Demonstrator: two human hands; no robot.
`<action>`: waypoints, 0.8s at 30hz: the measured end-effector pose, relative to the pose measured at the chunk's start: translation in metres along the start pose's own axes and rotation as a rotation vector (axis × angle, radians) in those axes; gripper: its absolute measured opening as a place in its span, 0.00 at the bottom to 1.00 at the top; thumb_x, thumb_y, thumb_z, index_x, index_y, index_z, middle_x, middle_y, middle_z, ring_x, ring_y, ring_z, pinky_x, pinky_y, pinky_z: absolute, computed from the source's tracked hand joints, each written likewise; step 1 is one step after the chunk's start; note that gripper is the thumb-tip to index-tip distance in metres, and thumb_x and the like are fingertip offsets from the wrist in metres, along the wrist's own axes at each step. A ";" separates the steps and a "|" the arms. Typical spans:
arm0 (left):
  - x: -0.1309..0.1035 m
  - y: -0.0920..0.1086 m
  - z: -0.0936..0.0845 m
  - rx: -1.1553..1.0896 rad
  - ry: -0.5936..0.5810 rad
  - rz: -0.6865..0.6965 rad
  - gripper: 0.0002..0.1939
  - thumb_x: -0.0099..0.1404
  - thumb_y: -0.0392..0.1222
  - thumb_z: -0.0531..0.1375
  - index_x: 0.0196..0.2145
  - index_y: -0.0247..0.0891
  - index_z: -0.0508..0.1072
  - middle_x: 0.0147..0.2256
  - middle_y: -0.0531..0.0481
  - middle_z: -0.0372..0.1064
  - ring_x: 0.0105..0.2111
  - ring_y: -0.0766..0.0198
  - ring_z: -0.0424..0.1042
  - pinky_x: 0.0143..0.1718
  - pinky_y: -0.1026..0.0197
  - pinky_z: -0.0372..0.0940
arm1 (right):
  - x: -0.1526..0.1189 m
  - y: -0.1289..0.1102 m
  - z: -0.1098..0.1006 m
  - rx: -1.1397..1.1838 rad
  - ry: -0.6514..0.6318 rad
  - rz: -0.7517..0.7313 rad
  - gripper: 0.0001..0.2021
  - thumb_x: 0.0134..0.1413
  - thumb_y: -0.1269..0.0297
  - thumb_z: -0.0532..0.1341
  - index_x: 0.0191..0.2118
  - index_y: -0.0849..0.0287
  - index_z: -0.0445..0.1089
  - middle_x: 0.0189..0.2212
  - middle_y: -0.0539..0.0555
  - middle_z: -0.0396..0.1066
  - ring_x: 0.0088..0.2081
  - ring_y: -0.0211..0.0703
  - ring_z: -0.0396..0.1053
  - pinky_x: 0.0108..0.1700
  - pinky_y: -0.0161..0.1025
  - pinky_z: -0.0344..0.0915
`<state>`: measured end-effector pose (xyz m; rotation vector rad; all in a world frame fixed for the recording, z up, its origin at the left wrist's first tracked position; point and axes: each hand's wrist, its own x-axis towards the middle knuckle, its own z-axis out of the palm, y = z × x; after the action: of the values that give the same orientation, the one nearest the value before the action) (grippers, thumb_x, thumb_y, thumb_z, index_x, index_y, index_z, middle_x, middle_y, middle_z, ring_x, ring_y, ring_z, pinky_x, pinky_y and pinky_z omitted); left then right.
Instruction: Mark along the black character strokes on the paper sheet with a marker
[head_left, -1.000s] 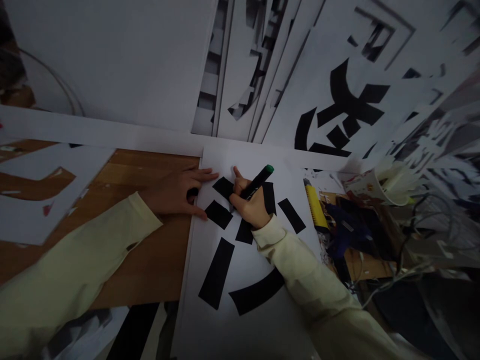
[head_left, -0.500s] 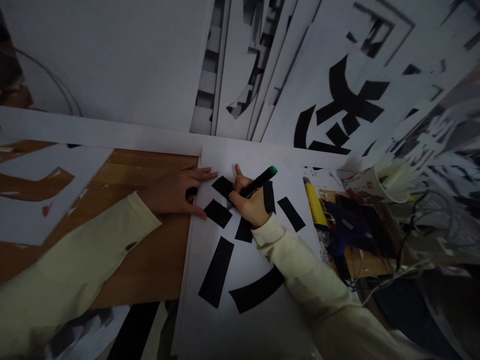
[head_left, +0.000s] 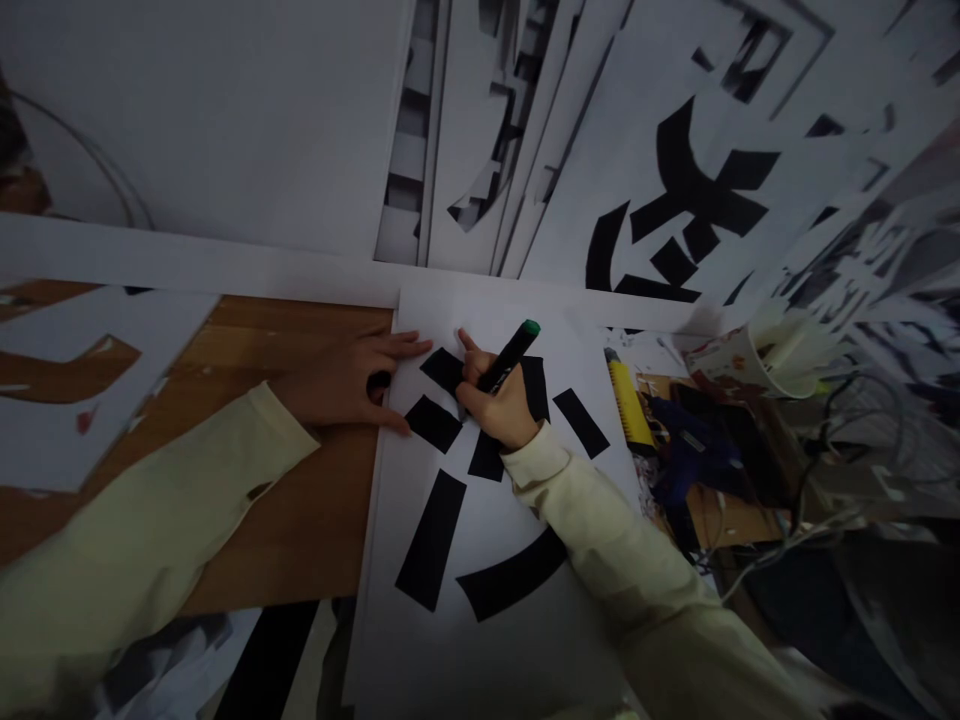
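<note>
My right hand [head_left: 501, 405] grips a black marker with a green end [head_left: 510, 356], its tip down on a white sheet [head_left: 487, 620] that carries several thick black strokes. The marker leans up and to the right. My left hand [head_left: 349, 380] lies flat, fingers spread, on the sheet's left edge where it meets the wooden table [head_left: 300, 520]. It holds nothing. Both arms wear pale yellow sleeves.
More white sheets with large black characters [head_left: 690, 210] lean against the back. A yellow utility knife [head_left: 626, 405] lies right of the sheet beside a paper cup [head_left: 739, 365] and tangled cables [head_left: 825, 480]. Cut-out paper [head_left: 82, 370] covers the table's left.
The marker's green end has swung slightly left and more upright as my right hand works on the upper strokes. My left hand stays put.
</note>
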<state>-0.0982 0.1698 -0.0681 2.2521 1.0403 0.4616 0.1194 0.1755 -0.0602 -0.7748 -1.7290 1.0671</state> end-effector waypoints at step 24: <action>0.000 0.001 0.001 -0.004 -0.012 -0.039 0.27 0.47 0.67 0.65 0.34 0.42 0.78 0.62 0.49 0.57 0.64 0.50 0.53 0.65 0.49 0.47 | -0.008 0.005 -0.005 -0.085 0.449 -0.003 0.15 0.53 0.62 0.60 0.19 0.54 0.57 0.14 0.41 0.53 0.22 0.36 0.62 0.50 0.48 0.68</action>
<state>-0.0973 0.1696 -0.0680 2.2245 1.0739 0.4329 0.1269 0.1721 -0.0671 -0.9800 -1.3950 0.7488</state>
